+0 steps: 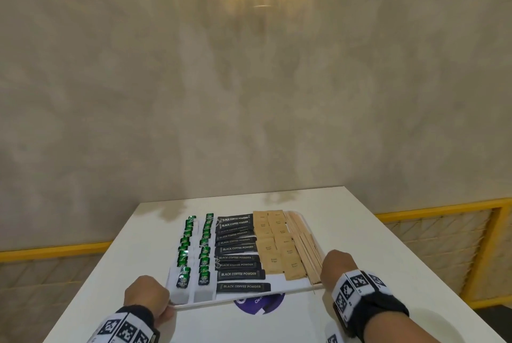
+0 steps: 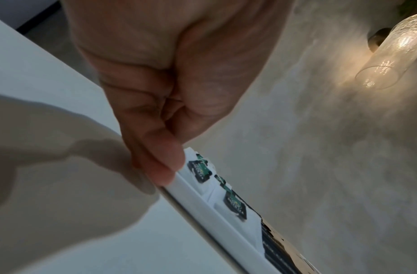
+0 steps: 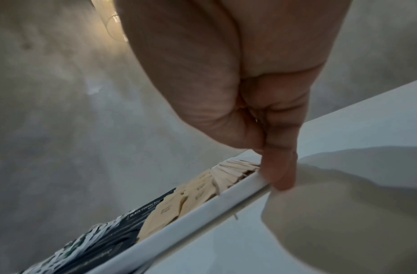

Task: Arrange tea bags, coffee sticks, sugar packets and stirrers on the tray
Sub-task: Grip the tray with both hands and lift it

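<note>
The tray point(image 1: 194, 304) is gripped at both near corners, and it looks fully stocked. Two columns of green tea bags point(image 1: 194, 248) are laid along its left side, a ladder of black coffee sticks point(image 1: 238, 248) fills the middle, brown sugar packets point(image 1: 277, 243) are set in two columns next to them, and the wooden stirrers point(image 1: 304, 245) are bundled against the right rim. Nothing loose is seen on the white table point(image 1: 388, 232) around it, so the sorting is judged done. The left hand point(image 1: 148, 297) is curled round the near-left rim, the thumb pressed on top, as the left wrist view confirms. The right hand point(image 1: 336, 268) is pinched on the near-right corner beside the stirrers. The near edge appears lifted slightly over a purple logo point(image 1: 259, 304), though that cannot be told for certain. What is left, at most, seems a final squaring or carrying of the tray.
</note>
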{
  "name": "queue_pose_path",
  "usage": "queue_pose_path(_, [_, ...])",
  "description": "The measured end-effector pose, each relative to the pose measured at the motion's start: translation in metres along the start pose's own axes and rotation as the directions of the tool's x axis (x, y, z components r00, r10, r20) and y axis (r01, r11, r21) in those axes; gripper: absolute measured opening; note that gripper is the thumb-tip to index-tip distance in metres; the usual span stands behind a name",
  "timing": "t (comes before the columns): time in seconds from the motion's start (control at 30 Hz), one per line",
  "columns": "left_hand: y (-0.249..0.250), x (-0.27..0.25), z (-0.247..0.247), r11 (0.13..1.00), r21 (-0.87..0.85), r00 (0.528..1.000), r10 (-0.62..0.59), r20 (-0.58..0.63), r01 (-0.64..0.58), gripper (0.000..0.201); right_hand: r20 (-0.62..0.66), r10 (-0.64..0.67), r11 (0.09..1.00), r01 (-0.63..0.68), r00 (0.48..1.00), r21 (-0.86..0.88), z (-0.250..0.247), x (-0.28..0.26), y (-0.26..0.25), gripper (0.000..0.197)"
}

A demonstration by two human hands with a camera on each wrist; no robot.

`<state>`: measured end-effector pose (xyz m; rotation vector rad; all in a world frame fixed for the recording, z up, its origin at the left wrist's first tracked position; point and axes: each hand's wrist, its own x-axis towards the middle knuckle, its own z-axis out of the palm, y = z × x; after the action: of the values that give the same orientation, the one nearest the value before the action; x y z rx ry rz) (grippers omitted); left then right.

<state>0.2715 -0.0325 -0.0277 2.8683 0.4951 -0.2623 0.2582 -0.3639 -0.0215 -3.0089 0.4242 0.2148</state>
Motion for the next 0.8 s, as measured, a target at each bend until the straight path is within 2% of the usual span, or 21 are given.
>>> queue_pose_path(0.03, [0.001,0.004,0.0,1.0,0.024,1.0,-0.009,0.012,0.008,0.014,-0.001,0.005,1.0,-0.005,1.0,0.007,-0.002,0.002,-0.002,0.015])
queue_pose_path(0.1, [0.003,0.01,-0.001,0.997,0.077,1.0,-0.003,0.015,0.002,0.019,0.003,0.03,0.999,-0.03,1.0,0.028,-0.002,0.008,-0.003,0.031])
queue_pose_path(0.17, [0.002,0.017,-0.001,0.995,0.096,1.0,-0.024,0.017,0.023,0.02,0.009,0.02,0.999,-0.02,1.0,0.031,-0.003,0.016,-0.005,0.037])
queue_pose_path(0.3, [-0.001,0.028,0.0,0.987,0.157,1.0,-0.021,0.021,0.017,0.022,0.023,-0.03,0.999,0.03,0.999,-0.032,-0.003,0.023,-0.008,0.028])
queue_pose_path(0.37, [-0.003,0.03,0.001,0.977,0.208,0.999,0.041,-0.002,-0.04,0.017,0.039,-0.032,0.999,0.033,0.999,-0.042,-0.003,0.025,-0.01,0.028])
queue_pose_path(0.47, [-0.001,0.027,0.0,0.951,0.294,0.995,0.084,0.059,-0.098,0.027,0.06,0.022,0.999,-0.02,0.998,-0.035,-0.006,0.027,-0.013,0.038])
queue_pose_path(0.6, [-0.005,0.035,0.002,0.847,0.466,0.966,0.226,0.123,-0.257,0.018,0.065,0.07,0.997,-0.071,0.995,0.015,-0.008,0.027,-0.016,0.037])
queue_pose_path(0.73, [-0.005,0.031,0.001,0.902,0.391,0.983,0.162,0.086,-0.183,0.029,0.054,0.11,0.99,-0.114,0.992,0.078,-0.008,0.024,-0.017,0.036])
queue_pose_path(0.8, [-0.006,0.024,0.0,0.938,0.306,0.986,0.144,0.08,-0.162,0.033,0.094,0.118,0.985,-0.128,0.989,0.112,-0.009,0.02,-0.017,0.032])
